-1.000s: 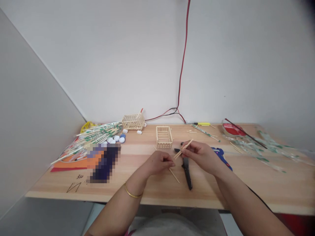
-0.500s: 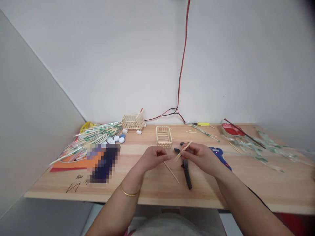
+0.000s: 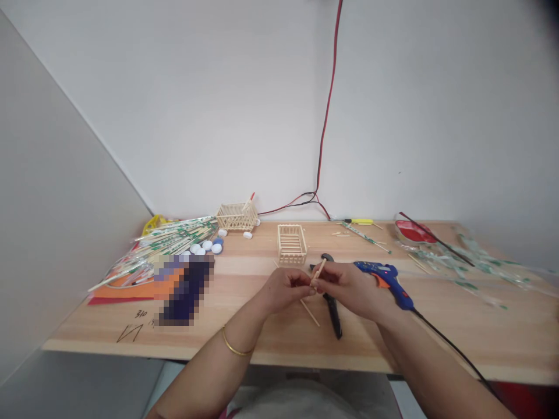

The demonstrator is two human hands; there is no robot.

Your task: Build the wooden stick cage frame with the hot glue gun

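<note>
My right hand [image 3: 347, 288] pinches short wooden sticks [image 3: 321, 269] between thumb and fingers, tilted up and to the right. My left hand [image 3: 286, 289] has its thumb and fingertips closed at the lower end of the sticks, touching the right fingertips. How many sticks are held is hard to see. Below the hands lies a longer loose wooden stick [image 3: 311, 314]. A black cutting tool [image 3: 334, 320], partly under my right hand, rests on the table. Just beyond the hands stands a small open basket of sticks [image 3: 292, 244].
A blue glue gun [image 3: 395, 285] with its cord lies right of my right hand. Behind left stands a stick cart [image 3: 236, 216] near white bottle caps [image 3: 207, 247] and wrapped sticks [image 3: 174, 244]. Plastic wrappers [image 3: 471, 279] and a red container [image 3: 414, 231] are at right.
My hands have come together, the right one moving left with the sticks and the left one moving right until the fingertips meet. More of the glue gun now shows.
</note>
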